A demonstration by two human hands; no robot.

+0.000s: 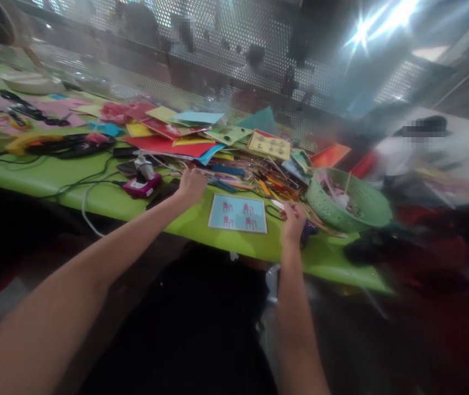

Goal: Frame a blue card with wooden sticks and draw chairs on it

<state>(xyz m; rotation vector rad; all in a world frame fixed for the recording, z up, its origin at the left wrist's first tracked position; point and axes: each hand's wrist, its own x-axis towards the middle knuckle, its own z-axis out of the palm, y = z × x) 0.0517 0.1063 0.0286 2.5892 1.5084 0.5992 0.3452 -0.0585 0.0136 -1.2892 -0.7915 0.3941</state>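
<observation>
A light blue card [238,213] with several small red chair-like figures lies flat on the green table, between my hands. My left hand [193,185] is at the near edge of the clutter, left of the card, with its fingers bent together; what they hold, if anything, is hidden. To the right of the card, my right hand [293,220] pinches a small white piece [278,204] between thumb and fingers. Pens and sticks [265,186] lie in a heap just beyond both hands.
A green basket [352,216] with scraps stands at the right. Coloured cards and paper [185,144] are piled at the back. A purple power adapter [143,186] with cables and a yellow-handled tool [28,144] lie at the left. A person [403,148] is blurred at the far right.
</observation>
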